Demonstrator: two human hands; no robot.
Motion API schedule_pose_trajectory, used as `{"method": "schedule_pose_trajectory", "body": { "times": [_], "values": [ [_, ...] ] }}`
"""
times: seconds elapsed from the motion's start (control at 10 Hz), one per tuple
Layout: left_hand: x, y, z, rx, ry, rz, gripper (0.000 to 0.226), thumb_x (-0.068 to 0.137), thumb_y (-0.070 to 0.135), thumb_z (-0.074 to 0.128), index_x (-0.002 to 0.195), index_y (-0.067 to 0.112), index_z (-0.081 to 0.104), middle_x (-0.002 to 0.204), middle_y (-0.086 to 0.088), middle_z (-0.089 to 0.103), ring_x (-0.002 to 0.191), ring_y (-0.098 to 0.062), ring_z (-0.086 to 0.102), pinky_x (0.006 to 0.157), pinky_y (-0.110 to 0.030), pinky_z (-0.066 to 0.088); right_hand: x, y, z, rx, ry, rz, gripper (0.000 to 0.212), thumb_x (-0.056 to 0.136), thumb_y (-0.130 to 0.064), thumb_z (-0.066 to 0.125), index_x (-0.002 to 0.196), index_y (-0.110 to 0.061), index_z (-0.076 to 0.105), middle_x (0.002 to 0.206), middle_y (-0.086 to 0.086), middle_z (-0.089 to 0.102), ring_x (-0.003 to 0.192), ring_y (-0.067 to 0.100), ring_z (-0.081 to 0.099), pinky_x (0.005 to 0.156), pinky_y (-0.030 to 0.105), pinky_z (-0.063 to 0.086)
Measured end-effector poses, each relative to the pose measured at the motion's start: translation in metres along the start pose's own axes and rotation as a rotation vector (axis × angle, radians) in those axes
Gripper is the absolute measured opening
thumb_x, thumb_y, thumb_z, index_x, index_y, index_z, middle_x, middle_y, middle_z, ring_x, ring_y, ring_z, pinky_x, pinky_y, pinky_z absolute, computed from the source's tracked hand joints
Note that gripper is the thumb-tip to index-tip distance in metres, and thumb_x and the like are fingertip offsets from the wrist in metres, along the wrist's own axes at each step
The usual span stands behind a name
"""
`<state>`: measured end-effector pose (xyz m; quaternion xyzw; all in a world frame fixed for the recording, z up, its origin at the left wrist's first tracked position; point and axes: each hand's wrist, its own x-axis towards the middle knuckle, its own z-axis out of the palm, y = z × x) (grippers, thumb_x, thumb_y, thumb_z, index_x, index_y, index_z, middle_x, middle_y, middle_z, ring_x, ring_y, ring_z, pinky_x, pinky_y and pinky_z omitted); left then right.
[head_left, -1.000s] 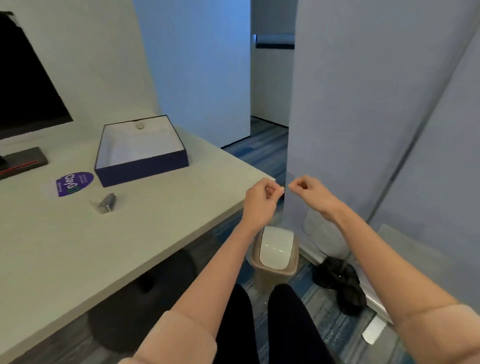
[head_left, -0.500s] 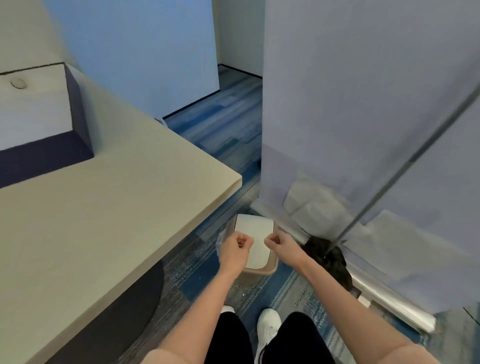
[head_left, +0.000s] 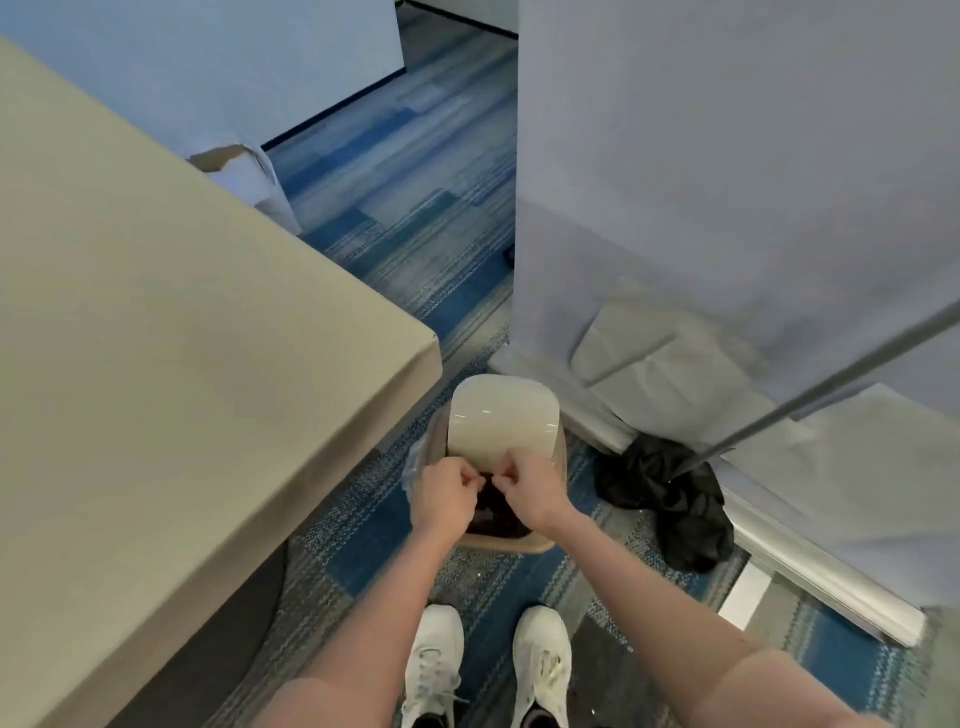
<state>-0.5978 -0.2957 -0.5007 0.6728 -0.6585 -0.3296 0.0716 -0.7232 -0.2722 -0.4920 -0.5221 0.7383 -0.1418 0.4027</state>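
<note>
A small tan waste bin (head_left: 519, 545) stands on the floor beside the table corner. Its white swing lid (head_left: 501, 421) is tipped back and shows a dark inside (head_left: 493, 512). My left hand (head_left: 444, 499) and my right hand (head_left: 532, 493) hover side by side just over that opening. Both have their fingers curled and their fingertips pinched together, nearly touching each other. Anything between the fingertips is too small to make out.
The beige table (head_left: 182, 364) fills the left, its corner close to the bin. A grey partition (head_left: 701, 156) rises on the right, with a black bundle (head_left: 670, 493) and a slanted metal pole (head_left: 831, 384) at its foot. My white shoes (head_left: 434, 660) stand on blue carpet.
My view has tilted down from the table to the floor. Both hands dropped from table height to just above the bin, still pinched together. The lid now shows the bin's dark inside.
</note>
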Motion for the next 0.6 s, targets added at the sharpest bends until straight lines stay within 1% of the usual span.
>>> {"method": "schedule_pose_trajectory", "body": {
  "times": [0.1, 0.2, 0.3, 0.4, 0.5, 0.6],
  "values": [
    [0.006, -0.008, 0.010, 0.062, -0.029, 0.027, 0.015, 0.090, 0.028, 0.059, 0.092, 0.027, 0.074, 0.092, 0.003, 0.075, 0.090, -0.019, 0.068, 0.083, -0.037, 0.053, 0.005, 0.009, 0.009, -0.048, 0.002, -0.026, 0.022, 0.091, -0.008, 0.048, 0.096, -0.008, 0.069, 0.100, 0.007, 0.070, 0.091, 0.021, 0.060, 0.075, 0.027, 0.042],
    [0.008, -0.014, 0.016, 0.097, -0.054, 0.076, 0.021, 0.092, 0.022, 0.055, 0.098, 0.029, 0.073, 0.096, 0.002, 0.075, 0.092, -0.021, 0.068, 0.081, -0.040, 0.055, 0.005, 0.014, 0.015, -0.126, 0.010, -0.071, 0.027, 0.092, -0.007, 0.048, 0.105, -0.011, 0.071, 0.109, 0.004, 0.071, 0.103, 0.022, 0.062, 0.087, 0.031, 0.047],
    [0.009, -0.015, 0.019, 0.124, -0.041, 0.156, 0.027, 0.089, 0.010, 0.053, 0.101, 0.024, 0.073, 0.104, 0.003, 0.072, 0.096, -0.019, 0.067, 0.083, -0.038, 0.055, 0.005, 0.016, 0.018, -0.134, 0.039, -0.095, 0.026, 0.089, -0.003, 0.048, 0.099, -0.010, 0.072, 0.103, 0.007, 0.072, 0.098, 0.024, 0.063, 0.084, 0.035, 0.049],
    [0.010, -0.015, 0.020, 0.140, -0.023, 0.169, 0.029, 0.086, 0.002, 0.052, 0.093, 0.021, 0.073, 0.111, 0.004, 0.066, 0.096, -0.021, 0.064, 0.082, -0.038, 0.053, 0.005, 0.016, 0.017, -0.164, 0.048, -0.065, 0.020, 0.088, -0.004, 0.050, 0.096, -0.009, 0.068, 0.098, 0.010, 0.071, 0.094, 0.029, 0.063, 0.081, 0.038, 0.050],
    [0.010, -0.016, 0.020, 0.132, -0.012, 0.177, 0.022, 0.090, 0.010, 0.054, 0.099, 0.022, 0.071, 0.109, 0.003, 0.070, 0.097, -0.021, 0.065, 0.082, -0.039, 0.054, 0.004, 0.015, 0.019, -0.204, 0.047, -0.062, 0.013, 0.091, -0.014, 0.052, 0.097, -0.009, 0.063, 0.097, 0.012, 0.069, 0.093, 0.032, 0.062, 0.077, 0.039, 0.050],
    [0.013, -0.014, 0.019, 0.161, -0.026, 0.147, 0.023, 0.095, 0.021, 0.050, 0.106, 0.025, 0.069, 0.105, 0.000, 0.073, 0.096, -0.023, 0.067, 0.082, -0.040, 0.055, 0.004, 0.014, 0.018, -0.268, 0.054, -0.064, 0.015, 0.093, -0.013, 0.048, 0.101, -0.008, 0.060, 0.100, 0.012, 0.068, 0.094, 0.033, 0.061, 0.075, 0.038, 0.047]
  ]
}}
